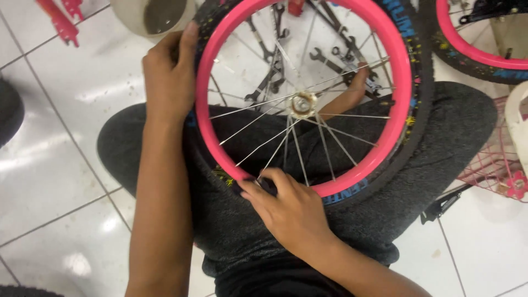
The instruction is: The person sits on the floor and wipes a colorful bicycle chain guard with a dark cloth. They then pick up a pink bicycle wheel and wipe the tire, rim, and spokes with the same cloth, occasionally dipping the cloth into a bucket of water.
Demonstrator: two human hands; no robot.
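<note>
Gripping the black rubber tyre (419,82) at the upper left of the small bicycle wheel with the glossy pink metal rim (400,71): left hand (168,74), fingers curled over the tread, thumb side against the rim. Wheel lying flat across the lap, on dark grey trousers (462,118), silver hub (303,103) near the centre with thin wire spokes fanning out.

Left of the wheel — white tiled floor (60,165), red plastic parts (61,16) at the top, a pale round bucket (159,16) just above the left hand.

At the wheel's lower edge, right hand (289,212) pressed down on the tyre bead, fingertips pinched closed at the point where tyre meets rim, close to a spoke end. Probably best to keep the left-hand hold firm so the wheel cannot turn, and work the bead in short steps with the thumb pads rather than the nails — less chance of pinching whatever lies inside.

Seen through the spokes: several steel spanners (330,58) on the floor. Right of the wheel, a second pink-rimmed wheel (467,49) at the top, then a pink wire basket (495,165) with a flower ornament.
</note>
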